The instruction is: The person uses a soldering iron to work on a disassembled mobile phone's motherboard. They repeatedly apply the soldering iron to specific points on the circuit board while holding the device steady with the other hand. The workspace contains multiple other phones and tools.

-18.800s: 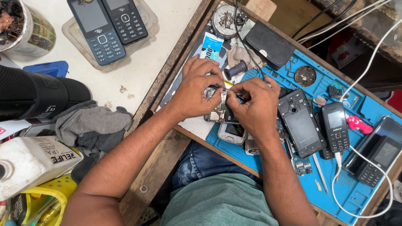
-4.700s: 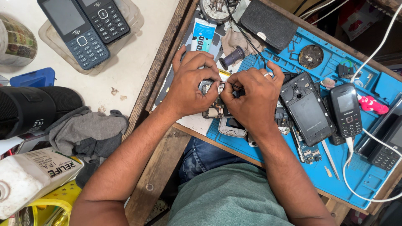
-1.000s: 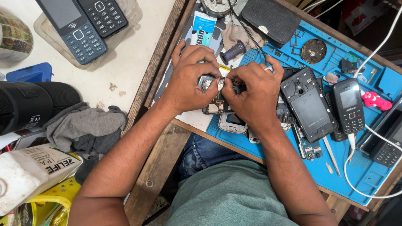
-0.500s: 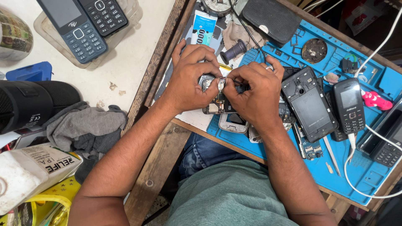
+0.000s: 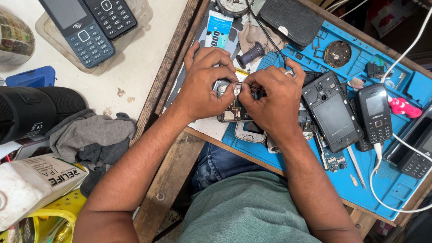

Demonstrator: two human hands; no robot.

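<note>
My left hand (image 5: 204, 83) and my right hand (image 5: 270, 96) meet over an opened small phone (image 5: 231, 108) whose circuit board shows between the fingers. The left hand's fingers curl around its upper left side and hold it. My right hand pinches something thin and dark at the phone's top right; most of it is hidden by the fingers. The phone rests above the near left corner of a blue work mat (image 5: 391, 180). A pale phone shell (image 5: 249, 132) lies just below my hands.
On the mat lie a black phone back without its cover (image 5: 330, 110), a black keypad phone (image 5: 375, 112), a small circuit board (image 5: 330, 159), tweezers (image 5: 355, 162) and white cables (image 5: 382, 198). Two keypad phones (image 5: 90, 27) sit in a clear tray at upper left. A grey cloth (image 5: 90, 137) and a white bottle (image 5: 36, 184) lie at left.
Both hands stay on the opened phone with only slight finger shifts. The view has hardly moved over the last second.
</note>
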